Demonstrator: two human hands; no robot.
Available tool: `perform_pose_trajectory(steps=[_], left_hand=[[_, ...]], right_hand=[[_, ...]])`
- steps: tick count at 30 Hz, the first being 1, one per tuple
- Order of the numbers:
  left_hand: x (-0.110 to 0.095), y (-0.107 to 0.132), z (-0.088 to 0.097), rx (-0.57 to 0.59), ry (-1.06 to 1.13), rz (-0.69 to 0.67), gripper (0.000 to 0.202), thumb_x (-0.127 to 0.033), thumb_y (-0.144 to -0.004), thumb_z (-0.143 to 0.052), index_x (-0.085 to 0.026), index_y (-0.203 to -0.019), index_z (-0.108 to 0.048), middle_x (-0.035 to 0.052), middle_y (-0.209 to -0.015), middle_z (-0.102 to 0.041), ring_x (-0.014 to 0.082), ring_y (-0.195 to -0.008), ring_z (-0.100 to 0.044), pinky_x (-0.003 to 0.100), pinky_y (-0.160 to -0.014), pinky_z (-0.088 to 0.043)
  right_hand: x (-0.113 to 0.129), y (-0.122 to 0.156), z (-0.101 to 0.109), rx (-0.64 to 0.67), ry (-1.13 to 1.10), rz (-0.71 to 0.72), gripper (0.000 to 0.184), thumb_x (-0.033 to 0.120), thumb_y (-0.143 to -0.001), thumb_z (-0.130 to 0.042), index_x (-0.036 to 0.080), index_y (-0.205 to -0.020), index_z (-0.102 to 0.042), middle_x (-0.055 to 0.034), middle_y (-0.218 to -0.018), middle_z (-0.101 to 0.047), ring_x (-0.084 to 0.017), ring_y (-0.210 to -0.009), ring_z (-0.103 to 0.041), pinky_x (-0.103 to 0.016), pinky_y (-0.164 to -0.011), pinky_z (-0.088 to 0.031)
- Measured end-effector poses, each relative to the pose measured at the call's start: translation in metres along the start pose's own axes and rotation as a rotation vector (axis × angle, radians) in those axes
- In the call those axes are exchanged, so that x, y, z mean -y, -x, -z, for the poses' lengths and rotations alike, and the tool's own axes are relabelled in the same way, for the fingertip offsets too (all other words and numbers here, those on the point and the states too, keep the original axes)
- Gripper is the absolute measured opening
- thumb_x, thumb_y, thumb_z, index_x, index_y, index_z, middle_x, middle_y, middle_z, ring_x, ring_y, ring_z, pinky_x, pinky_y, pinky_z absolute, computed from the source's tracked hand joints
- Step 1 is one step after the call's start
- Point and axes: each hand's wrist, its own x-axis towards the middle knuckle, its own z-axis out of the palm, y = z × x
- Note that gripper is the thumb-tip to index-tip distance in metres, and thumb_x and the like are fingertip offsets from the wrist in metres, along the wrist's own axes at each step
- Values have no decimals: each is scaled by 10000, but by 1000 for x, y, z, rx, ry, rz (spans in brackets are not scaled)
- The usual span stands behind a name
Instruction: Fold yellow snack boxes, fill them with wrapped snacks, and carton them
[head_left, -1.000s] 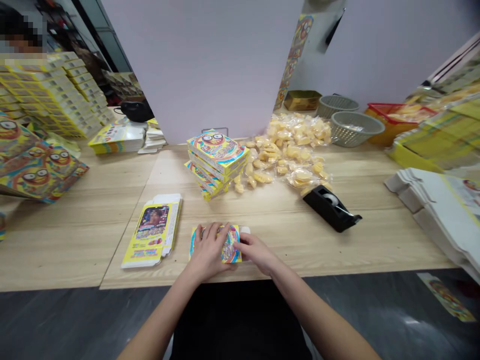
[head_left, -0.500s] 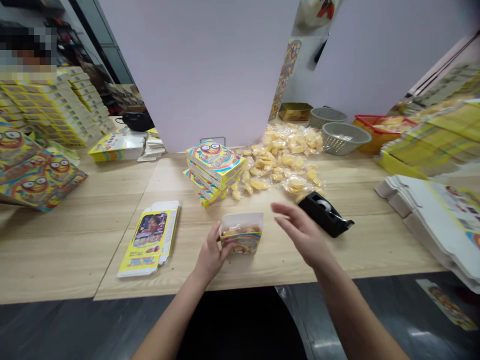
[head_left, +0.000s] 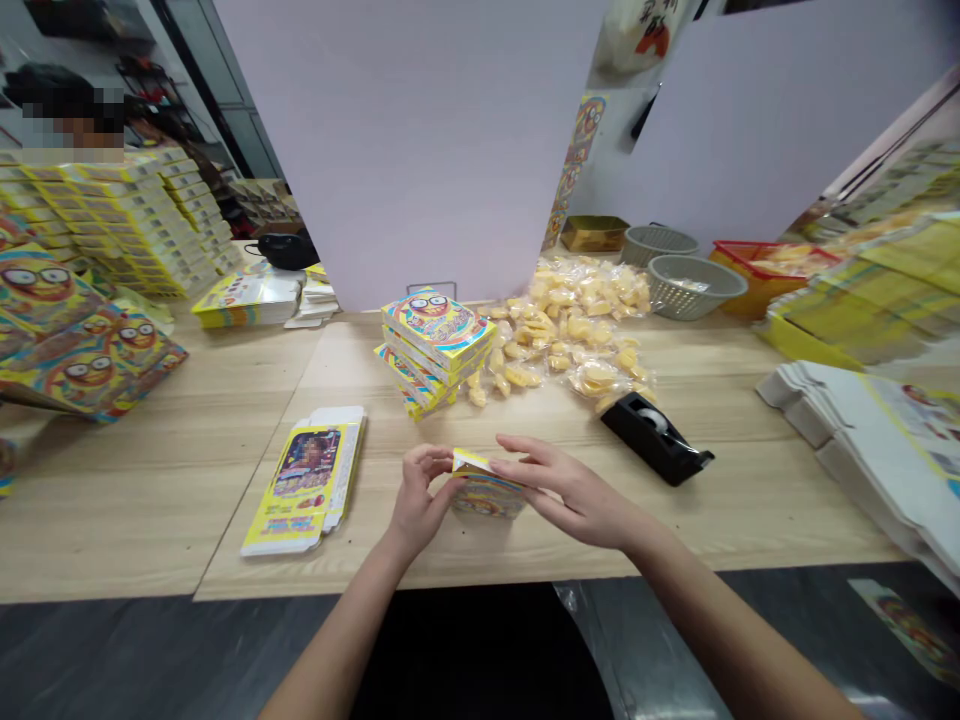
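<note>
A small printed cardboard box (head_left: 489, 500) stands upright on the table in front of me, its top flap folded partly down over the opening. My left hand (head_left: 421, 498) grips its left side, thumb on the front face. From the right, my right hand (head_left: 574, 492) holds the box too, fingers laid over the flap and right edge. Behind it sits a stack of finished-looking boxes (head_left: 435, 335), beside a pile of clear-wrapped yellow pieces (head_left: 574, 300). A black tape dispenser (head_left: 654, 437) lies to the right of my right hand. Flattened yellow cartons (head_left: 304, 485) rest to the left.
Grey baskets (head_left: 694, 285) and a red-rimmed orange bin (head_left: 769, 268) stand at the back right. Folded white cartons (head_left: 862, 440) pile up at the right edge. Large printed boxes (head_left: 90, 350) are at left, and a person (head_left: 64, 110) is behind tall box stacks (head_left: 127, 215).
My right hand has moved left from beside the tape dispenser onto the box. The raised white flap is now folded forward, covering the contents that showed before.
</note>
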Motion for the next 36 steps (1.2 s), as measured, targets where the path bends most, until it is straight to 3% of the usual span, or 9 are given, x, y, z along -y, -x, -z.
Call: perform_pose_trajectory(steps=[3, 7, 12, 15, 22, 26, 29, 32, 36], left_hand=[[-3, 0, 4, 32, 0, -13, 349, -193, -890, -569, -244, -1207, -431, 69, -1137, -545, 166, -1015, -617, 350, -843, -564], [-11, -3, 15, 89, -30, -56, 224, -162, -874, -571, -231, -1086, -554, 66, -1103, -594, 189, -1060, -591, 376, -890, -527], [-7, -3, 11, 59, -15, -11, 279, -202, -861, -609, -232, -1118, -503, 69, -1106, -583, 186, -1020, -623, 387, -871, -544], [-2, 0, 7, 18, 15, 56, 374, -246, -862, -623, -239, -1170, -412, 55, -1098, -547, 156, -933, -654, 366, -821, -577], [-5, -2, 17, 101, 11, 111, 424, -245, -840, -653, -259, -1200, -431, 26, -1069, -554, 154, -919, -666, 363, -837, -579], [-23, -11, 23, 220, -40, 36, 482, -226, -875, -596, -278, -1314, -404, 74, -1169, -563, 189, -1039, -624, 387, -889, -550], [-40, -22, 24, 254, -122, -55, 265, -197, -892, -566, -244, -1153, -571, 94, -1192, -565, 217, -1153, -553, 405, -966, -493], [-49, -31, 23, 223, -178, -109, 148, -144, -907, -523, -218, -997, -614, 74, -1074, -611, 176, -1040, -597, 343, -896, -515], [-49, -32, 25, 251, -274, -184, 180, -108, -908, -488, -206, -1013, -597, 84, -1058, -615, 160, -986, -613, 304, -832, -537]], right_hand=[[8, -3, -3, -20, -38, -35, 360, 330, -918, -546, 270, -1267, -605, -124, -1478, -415, -261, -1315, -451, -438, -1022, -438], [13, -15, -11, -56, -109, -116, 220, 319, -912, -558, 219, -1029, -715, -122, -1366, -551, -234, -1217, -556, -387, -992, -465], [17, -22, -9, 32, -22, -206, 425, 290, -903, -569, 204, -1317, -534, -105, -1276, -629, -230, -1127, -615, -386, -938, -497], [17, -26, -7, 56, 72, -142, 391, 253, -911, -554, 190, -1297, -559, -99, -1273, -631, -226, -1124, -614, -365, -935, -495], [18, -34, -5, 56, 195, -93, 336, 224, -954, -445, 227, -1241, -621, -90, -1130, -710, -245, -952, -699, -370, -796, -559], [18, -30, -11, -9, 237, -21, 415, 141, -898, -502, 272, -1281, -590, -78, -1196, -681, -252, -1016, -682, -380, -834, -562], [17, -24, -17, -69, 281, 21, 451, 111, -906, -462, 269, -1318, -555, -95, -1263, -640, -243, -1116, -634, -412, -924, -535], [13, -14, -22, -139, 238, 25, 450, 172, -922, -452, 223, -1367, -496, -131, -1366, -552, -254, -1247, -538, -454, -1013, -480], [-2, 9, -27, -312, 117, -63, 432, 138, -928, -406, 225, -1348, -463, -124, -1351, -563, -204, -1241, -547, -407, -995, -504]])
